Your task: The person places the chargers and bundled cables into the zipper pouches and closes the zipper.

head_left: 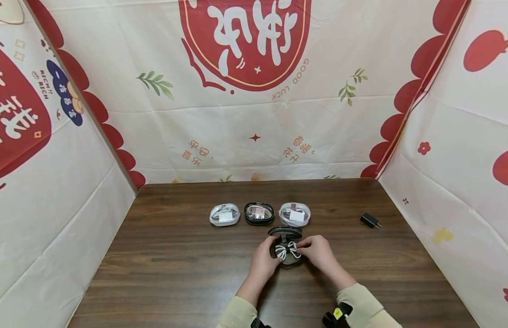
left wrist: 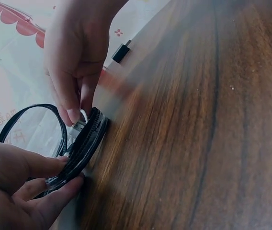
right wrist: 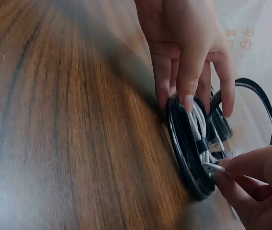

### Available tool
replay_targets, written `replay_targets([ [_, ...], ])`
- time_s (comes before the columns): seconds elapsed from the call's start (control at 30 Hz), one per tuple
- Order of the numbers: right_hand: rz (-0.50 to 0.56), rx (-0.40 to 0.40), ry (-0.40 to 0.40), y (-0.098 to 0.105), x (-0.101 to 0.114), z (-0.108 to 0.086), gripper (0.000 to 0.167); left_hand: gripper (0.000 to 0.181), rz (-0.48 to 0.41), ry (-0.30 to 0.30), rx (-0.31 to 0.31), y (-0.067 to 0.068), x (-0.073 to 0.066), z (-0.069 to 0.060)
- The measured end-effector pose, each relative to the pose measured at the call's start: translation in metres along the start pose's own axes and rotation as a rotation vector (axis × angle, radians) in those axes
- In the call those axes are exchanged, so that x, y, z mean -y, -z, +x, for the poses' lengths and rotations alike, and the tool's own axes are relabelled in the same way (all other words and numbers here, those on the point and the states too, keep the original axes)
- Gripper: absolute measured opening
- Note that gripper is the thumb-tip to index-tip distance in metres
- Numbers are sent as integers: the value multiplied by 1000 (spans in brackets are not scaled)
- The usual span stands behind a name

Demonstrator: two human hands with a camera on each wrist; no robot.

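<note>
A small round black zip case stands with its lid up near the middle of the table. Inside it lies a white cable, bundled with a black tie, as the right wrist view shows. My left hand grips the case's left rim, thumb over the edge and fingers outside. From the right, my right hand pinches the white cable's end. A metallic plug shows by the right fingertips in the left wrist view.
Behind the case sit three clear-lidded cases in a row: a white one, a black one and another white one. A black plug adapter lies far right on the wooden table. Printed cloth walls enclose three sides.
</note>
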State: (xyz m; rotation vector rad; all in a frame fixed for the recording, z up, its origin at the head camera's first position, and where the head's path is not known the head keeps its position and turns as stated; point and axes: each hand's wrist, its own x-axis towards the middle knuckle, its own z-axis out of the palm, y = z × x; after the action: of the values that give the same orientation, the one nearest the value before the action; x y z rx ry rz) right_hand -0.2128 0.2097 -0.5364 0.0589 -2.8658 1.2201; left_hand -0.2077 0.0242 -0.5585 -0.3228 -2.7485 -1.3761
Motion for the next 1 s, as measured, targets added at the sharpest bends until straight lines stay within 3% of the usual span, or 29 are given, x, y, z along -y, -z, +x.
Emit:
replay_targets([
  [0.37, -93, 17, 113, -2, 5, -1, 10, 65, -26, 14, 41, 3, -5, 0],
  [0.6, -83, 67, 117, 4, 1, 1, 4, 65, 128, 10, 11, 7, -6, -1],
  [0.83, 94, 70, -4, 6, -8, 8, 6, 64, 178, -24, -43, 10, -4, -2],
  [1.0, 189, 142, 2, 5, -13, 11, 7, 64, 121, -13, -31, 10, 0, -3],
])
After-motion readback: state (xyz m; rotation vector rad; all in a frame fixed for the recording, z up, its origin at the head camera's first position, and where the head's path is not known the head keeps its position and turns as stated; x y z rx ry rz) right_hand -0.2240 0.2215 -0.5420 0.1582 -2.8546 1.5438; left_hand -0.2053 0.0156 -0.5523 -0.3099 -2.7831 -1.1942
